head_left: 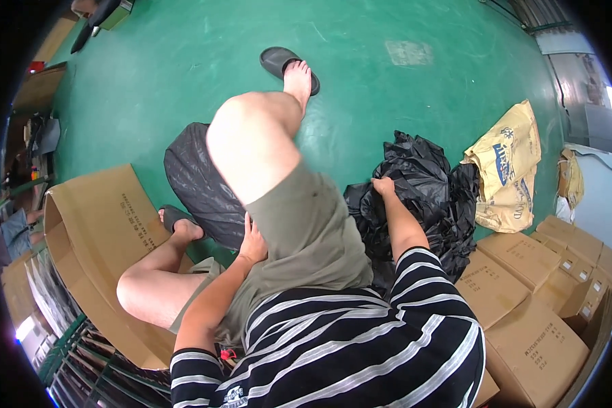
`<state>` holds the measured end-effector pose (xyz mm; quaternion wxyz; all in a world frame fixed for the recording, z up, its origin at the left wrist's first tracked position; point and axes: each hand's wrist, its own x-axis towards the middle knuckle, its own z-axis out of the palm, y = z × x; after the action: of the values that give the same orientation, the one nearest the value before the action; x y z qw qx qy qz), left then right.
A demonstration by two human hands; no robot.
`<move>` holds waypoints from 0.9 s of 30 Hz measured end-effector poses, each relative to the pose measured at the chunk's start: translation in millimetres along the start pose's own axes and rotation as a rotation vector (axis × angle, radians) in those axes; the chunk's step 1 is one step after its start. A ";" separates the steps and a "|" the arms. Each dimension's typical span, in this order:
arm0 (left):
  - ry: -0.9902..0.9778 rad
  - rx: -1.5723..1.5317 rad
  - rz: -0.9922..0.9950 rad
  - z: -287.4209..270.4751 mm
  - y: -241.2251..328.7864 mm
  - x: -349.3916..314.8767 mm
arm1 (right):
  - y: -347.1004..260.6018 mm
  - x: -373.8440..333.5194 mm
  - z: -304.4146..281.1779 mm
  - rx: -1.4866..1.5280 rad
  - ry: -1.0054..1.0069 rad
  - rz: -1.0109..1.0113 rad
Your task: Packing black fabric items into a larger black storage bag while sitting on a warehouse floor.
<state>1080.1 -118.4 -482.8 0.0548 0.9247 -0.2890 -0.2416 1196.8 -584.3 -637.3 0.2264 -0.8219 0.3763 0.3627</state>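
To my right, a crumpled heap of black plastic bags [421, 170] lies on the green floor. My right hand [383, 186] is closed on the plastic at the heap's left side. Between my legs rests a smoother, rounded black plastic bag [196, 180], partly hidden behind my raised right leg. My left hand [253, 243] lies against the leg of my olive shorts [306, 224], beside this bag's lower right edge. Its visible fingers are stretched out, and I see nothing held in it.
An open cardboard box [112, 224] stands by my left leg. Yellowish sacks [506, 170] lie beyond the black heap. Several closed cartons [493, 285] are stacked at the lower right. A green metal rack [81, 340] is at the lower left. Part of another person [17, 234] shows at far left.
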 end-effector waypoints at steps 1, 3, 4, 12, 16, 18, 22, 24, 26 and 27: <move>-0.034 0.186 -0.013 -9.0 0.8 -6.5 | -13.6 -9.5 7.1 0.050 -0.026 -0.018; -0.003 0.181 -0.062 -12.2 -2.2 -10.5 | -14.4 -30.4 13.0 0.120 0.255 0.006; -0.043 0.114 -0.051 -39.2 0.7 -8.5 | -10.1 -34.7 7.8 0.194 0.365 0.057; 0.085 -0.212 0.156 -98.6 -30.5 -6.1 | -66.8 -85.6 -147.2 1.402 0.448 0.028; 0.247 -0.359 0.120 -127.1 -58.4 -4.4 | -214.0 -232.0 -246.0 1.408 0.470 -0.775; 0.411 -0.446 0.065 -169.4 -78.5 -10.1 | -290.0 -316.7 -249.1 1.237 0.433 -1.062; 0.826 -0.625 -0.045 -253.8 -132.8 -31.5 | -391.7 -405.7 -196.4 0.642 0.371 -1.583; 0.908 -1.219 -0.117 -274.3 -165.0 -47.0 | -424.6 -455.6 -155.6 0.260 0.272 -1.734; 0.977 -1.797 0.028 -304.1 -192.6 -67.3 | -442.5 -497.8 -111.5 0.008 0.064 -1.938; 0.970 -2.228 0.071 -327.6 -189.2 -77.8 | -448.8 -506.5 -90.8 -0.052 -0.037 -2.057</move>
<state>1277.2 69.1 -208.7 0.9283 0.3572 0.1023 0.0151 1357.0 -137.1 -146.9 0.4152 -0.7455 -0.5212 0.0139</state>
